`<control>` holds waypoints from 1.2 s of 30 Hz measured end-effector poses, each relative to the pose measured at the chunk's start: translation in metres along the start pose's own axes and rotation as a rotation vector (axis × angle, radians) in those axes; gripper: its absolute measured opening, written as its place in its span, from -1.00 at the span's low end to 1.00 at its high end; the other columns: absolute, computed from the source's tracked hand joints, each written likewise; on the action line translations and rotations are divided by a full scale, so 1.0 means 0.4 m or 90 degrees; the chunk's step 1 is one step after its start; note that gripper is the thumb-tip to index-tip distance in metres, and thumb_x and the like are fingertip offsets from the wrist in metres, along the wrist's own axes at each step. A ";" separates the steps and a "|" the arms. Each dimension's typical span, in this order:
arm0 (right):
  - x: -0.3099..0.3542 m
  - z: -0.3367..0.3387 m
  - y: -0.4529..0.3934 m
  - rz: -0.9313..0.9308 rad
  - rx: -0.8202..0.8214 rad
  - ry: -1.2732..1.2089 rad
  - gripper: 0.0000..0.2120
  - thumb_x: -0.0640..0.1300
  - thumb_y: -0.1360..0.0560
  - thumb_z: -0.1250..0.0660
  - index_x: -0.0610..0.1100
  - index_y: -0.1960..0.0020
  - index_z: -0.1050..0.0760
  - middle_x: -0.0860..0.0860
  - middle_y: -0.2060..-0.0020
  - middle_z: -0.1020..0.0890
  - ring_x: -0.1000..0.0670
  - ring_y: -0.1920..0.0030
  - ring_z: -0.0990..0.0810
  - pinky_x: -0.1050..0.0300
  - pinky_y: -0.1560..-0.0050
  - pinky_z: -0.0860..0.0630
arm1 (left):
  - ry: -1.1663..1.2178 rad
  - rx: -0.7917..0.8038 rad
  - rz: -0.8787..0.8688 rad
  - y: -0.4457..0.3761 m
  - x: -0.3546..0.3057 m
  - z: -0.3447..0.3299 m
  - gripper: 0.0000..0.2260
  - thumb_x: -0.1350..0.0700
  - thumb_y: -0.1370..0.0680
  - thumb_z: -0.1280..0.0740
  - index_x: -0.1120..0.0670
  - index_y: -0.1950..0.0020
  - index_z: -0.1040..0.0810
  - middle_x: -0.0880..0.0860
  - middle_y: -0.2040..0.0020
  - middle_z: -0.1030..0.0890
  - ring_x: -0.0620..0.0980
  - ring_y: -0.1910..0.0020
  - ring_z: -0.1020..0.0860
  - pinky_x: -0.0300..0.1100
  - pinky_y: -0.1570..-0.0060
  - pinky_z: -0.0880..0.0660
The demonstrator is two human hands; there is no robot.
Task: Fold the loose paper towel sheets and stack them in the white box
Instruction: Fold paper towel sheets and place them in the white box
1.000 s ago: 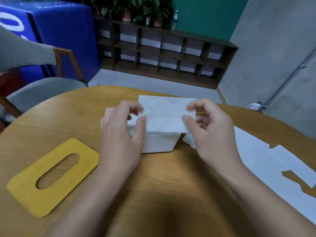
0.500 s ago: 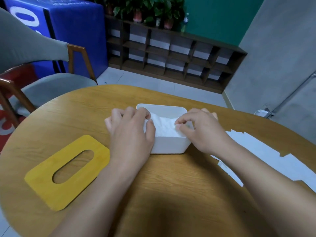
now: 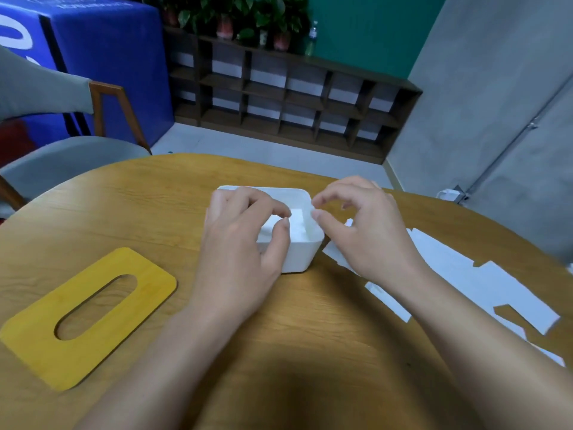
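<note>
Head view looks down on a round wooden bench [image 3: 155, 212] with a white box [image 3: 299, 252] standing near its middle. Inside the box lies a folded paper towel [image 3: 296, 223], only partly visible between the two hands. At the box's 9 o'clock side the left hand [image 3: 242, 243] covers the rim and near wall, its fingers [image 3: 263, 203] curled over the opening and the thumb tip close to the index tip above the towel — whether they actually pinch the paper I cannot tell. At the box's 3 o'clock side the right hand [image 3: 362, 231] hovers just beside the rim, fingers loosely curled and apart, thumb and index tips close together but holding nothing that shows. Loose paper towel sheets [image 3: 465, 274] lie flat on the bench from 3 to 4 o'clock of the box, overlapping, partly under the right forearm. A yellow slotted lid [image 3: 90, 318] lies flat at 8 o'clock, well apart from the box. Beyond the bench — a grey chair [image 3: 62, 156] at 10 o'clock, a dark shelf unit [image 3: 294, 97] with potted plants [image 3: 248, 17] at 12 o'clock.
</note>
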State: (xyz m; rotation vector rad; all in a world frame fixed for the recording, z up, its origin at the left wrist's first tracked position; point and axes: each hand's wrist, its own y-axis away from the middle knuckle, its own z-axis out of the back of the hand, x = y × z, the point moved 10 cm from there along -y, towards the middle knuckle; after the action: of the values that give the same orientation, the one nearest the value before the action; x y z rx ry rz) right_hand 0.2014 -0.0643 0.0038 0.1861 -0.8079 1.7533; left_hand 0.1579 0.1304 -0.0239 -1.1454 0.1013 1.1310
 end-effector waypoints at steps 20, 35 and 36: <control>-0.487 0.178 0.501 -0.348 0.092 0.227 -0.24 0.49 -0.63 -0.13 0.08 -0.67 -0.25 0.07 -0.69 -0.24 -0.04 -0.71 -0.09 -0.08 -0.68 -0.03 | 0.078 0.418 -0.058 0.226 -0.183 -0.404 -0.73 -0.07 -0.66 -0.45 -0.20 -0.37 -0.61 -0.30 -0.32 -0.57 -0.23 -0.40 -0.45 -0.16 -0.43 -0.42; -0.379 -0.013 0.350 -0.321 0.162 0.059 -0.23 0.40 -0.64 -0.25 0.13 -0.73 -0.12 0.10 -0.76 0.01 -0.02 -0.76 0.20 -0.16 -0.74 0.13 | 0.005 0.406 -0.042 0.210 -0.146 -0.413 -0.76 0.03 -0.66 -0.46 -0.12 -0.33 -0.64 -0.25 -0.25 -0.60 -0.14 -0.34 -0.47 -0.17 -0.36 -0.42; -0.368 -0.013 0.346 -0.322 0.169 0.027 -0.22 0.38 -0.63 -0.29 0.15 -0.73 -0.11 0.13 -0.76 0.03 0.02 -0.75 0.20 -0.14 -0.75 0.10 | 0.002 0.402 -0.040 0.210 -0.142 -0.412 -0.76 0.03 -0.66 -0.45 -0.11 -0.34 -0.65 -0.24 -0.25 -0.60 -0.11 -0.34 -0.48 -0.14 -0.36 -0.44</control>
State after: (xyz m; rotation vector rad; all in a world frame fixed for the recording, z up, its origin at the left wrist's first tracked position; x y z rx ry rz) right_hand 0.1297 -0.1944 -0.1332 0.4852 -0.4412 1.3696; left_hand 0.1428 -0.0346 -0.1241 -0.5809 0.3930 0.9422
